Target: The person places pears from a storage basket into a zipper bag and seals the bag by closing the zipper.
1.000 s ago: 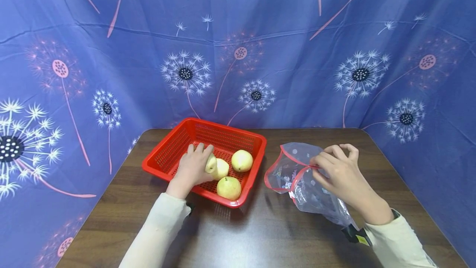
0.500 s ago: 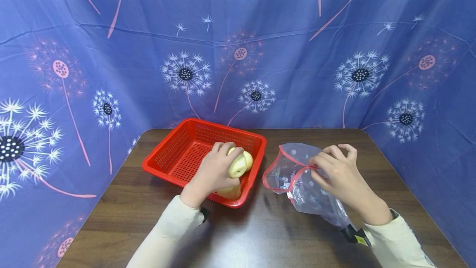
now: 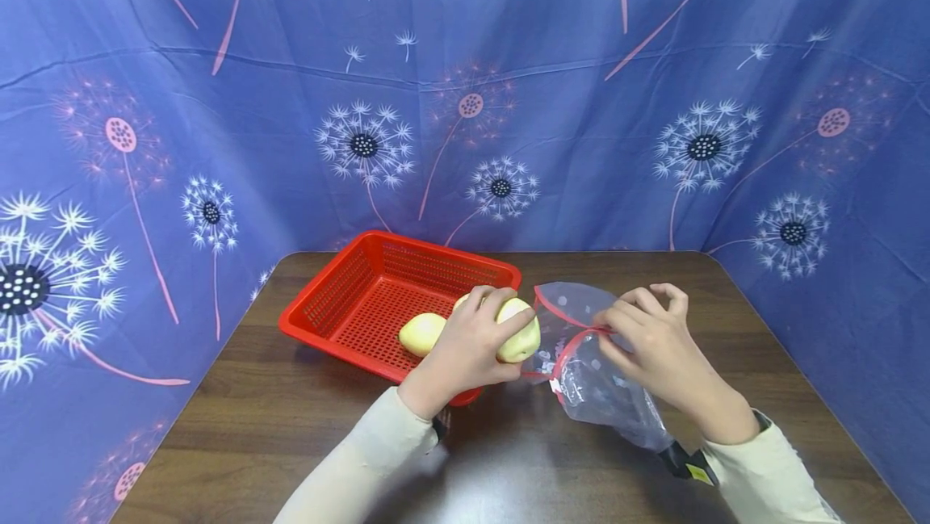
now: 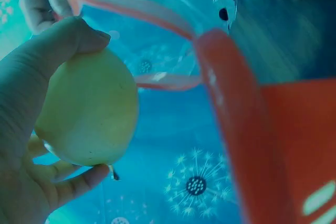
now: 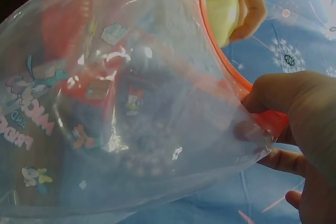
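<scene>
My left hand (image 3: 465, 350) grips a pale yellow pear (image 3: 520, 332) above the right side of the red basket, close to the mouth of a clear plastic bag (image 3: 606, 395). In the left wrist view, thumb and fingers wrap round the pear (image 4: 92, 108), and its stem points down. My right hand (image 3: 650, 342) pinches the bag's red-trimmed edge, and the mouth gapes toward the left hand. Cartoon prints show on the bag (image 5: 173, 129) in the right wrist view, with the pear (image 5: 221, 14) just beyond the red rim.
The red perforated basket (image 3: 320, 334) stands on the brown wooden table (image 3: 240, 395). One pear (image 3: 420, 334) lies inside it, and another shows partly behind the left hand. A blue dandelion-print cloth (image 3: 581, 144) hangs behind and at the sides.
My left hand has carried a pear from inside the basket rightward to the bag's mouth. My right hand and the bag have shifted slightly left.
</scene>
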The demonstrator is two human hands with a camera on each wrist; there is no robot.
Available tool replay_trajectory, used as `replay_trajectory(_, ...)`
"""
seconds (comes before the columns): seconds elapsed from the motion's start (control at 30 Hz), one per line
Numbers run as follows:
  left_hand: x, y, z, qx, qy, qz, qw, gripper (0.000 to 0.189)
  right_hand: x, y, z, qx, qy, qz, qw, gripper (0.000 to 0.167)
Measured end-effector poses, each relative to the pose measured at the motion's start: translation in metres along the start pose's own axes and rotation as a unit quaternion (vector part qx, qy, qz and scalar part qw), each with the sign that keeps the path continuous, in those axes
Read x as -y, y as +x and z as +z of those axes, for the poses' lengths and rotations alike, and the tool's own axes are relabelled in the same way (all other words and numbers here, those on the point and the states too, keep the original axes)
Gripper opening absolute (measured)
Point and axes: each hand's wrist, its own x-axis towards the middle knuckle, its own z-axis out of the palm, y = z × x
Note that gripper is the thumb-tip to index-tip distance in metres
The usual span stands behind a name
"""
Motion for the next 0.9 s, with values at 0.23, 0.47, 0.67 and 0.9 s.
replay_trajectory(0.23,-0.006,0.003,0.013,-0.048,0.021,0.062,0.9967,0.058,0.004,0.0,0.0,0.004,0.009,0.001,1.0,0.034)
replay_trajectory(0.47,-0.006,0.004,0.02,-0.078,-0.022,0.122,0.9892,0.054,0.003,0.003,0.005,-0.036,0.01,-0.019,0.9991,0.033)
replay_trajectory(0.67,-0.004,0.001,0.026,-0.074,-0.017,0.22,0.9725,0.042,0.003,0.004,0.008,-0.057,0.013,-0.027,0.9979,0.034)
replay_trajectory(0.9,-0.004,-0.001,0.026,-0.033,-0.042,0.227,0.9723,0.057,0.005,0.005,0.008,-0.069,0.026,-0.034,0.9967,0.035)
